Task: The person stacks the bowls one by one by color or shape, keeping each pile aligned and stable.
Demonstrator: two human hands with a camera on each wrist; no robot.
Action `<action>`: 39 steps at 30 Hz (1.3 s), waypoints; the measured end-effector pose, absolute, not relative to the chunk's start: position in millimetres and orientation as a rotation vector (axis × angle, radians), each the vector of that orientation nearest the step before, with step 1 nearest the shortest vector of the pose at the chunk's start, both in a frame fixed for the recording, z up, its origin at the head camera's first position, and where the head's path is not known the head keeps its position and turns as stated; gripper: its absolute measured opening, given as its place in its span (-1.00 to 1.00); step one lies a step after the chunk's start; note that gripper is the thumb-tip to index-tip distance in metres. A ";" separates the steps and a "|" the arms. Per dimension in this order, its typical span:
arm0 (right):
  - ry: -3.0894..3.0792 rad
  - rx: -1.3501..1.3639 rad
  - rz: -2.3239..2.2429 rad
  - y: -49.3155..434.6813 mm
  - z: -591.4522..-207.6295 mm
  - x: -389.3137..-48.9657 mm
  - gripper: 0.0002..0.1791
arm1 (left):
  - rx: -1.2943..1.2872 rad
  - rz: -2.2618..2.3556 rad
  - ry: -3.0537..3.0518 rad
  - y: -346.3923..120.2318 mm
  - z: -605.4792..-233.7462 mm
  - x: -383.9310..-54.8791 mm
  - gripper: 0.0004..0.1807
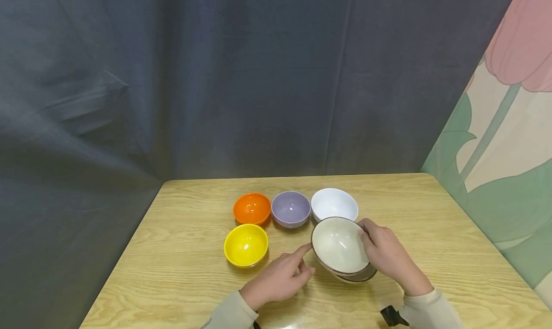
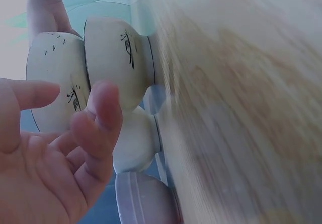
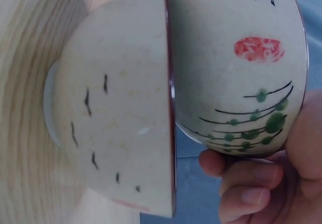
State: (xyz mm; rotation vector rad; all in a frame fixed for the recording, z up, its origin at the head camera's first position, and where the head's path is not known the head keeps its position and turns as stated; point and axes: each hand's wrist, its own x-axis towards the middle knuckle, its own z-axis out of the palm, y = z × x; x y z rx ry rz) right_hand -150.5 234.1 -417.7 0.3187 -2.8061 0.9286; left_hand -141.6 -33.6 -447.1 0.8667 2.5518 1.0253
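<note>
A cream bowl [image 1: 338,245] with a dark rim is held tilted by my right hand [image 1: 387,253], thumb inside the rim and fingers beneath its outer wall. Directly below it, a matching cream bowl [image 3: 115,108] stands upright on the table, mostly covered in the head view. The right wrist view shows green and black painting and a red mark on the raised bowl. On the left side, my left hand [image 1: 280,277] has its index finger stretched out, its tip right at the raised bowl's rim. Its thumb and other fingers are loosely bent around nothing.
Behind stand an orange bowl [image 1: 252,209], a purple bowl [image 1: 291,209] and a white bowl [image 1: 334,204] in a row. In front of the orange one is a yellow bowl [image 1: 246,245]. A dark curtain [image 1: 258,80] hangs past the wooden table's [image 1: 172,252] far edge.
</note>
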 end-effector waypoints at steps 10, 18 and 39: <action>-2.834 0.282 0.936 234.8 -422.1 -149.2 -0.80 | 0.916 1.094 2.481 -24.9 -450.9 -141.5 -0.31; -2.817 0.267 0.929 233.2 -430.2 -149.6 -0.84 | 0.913 1.079 2.512 -20.1 -457.3 -140.7 -0.27; -2.794 0.214 0.905 234.6 -439.4 -148.8 -0.80 | 0.927 0.920 2.632 -14.4 -458.2 -136.8 -0.15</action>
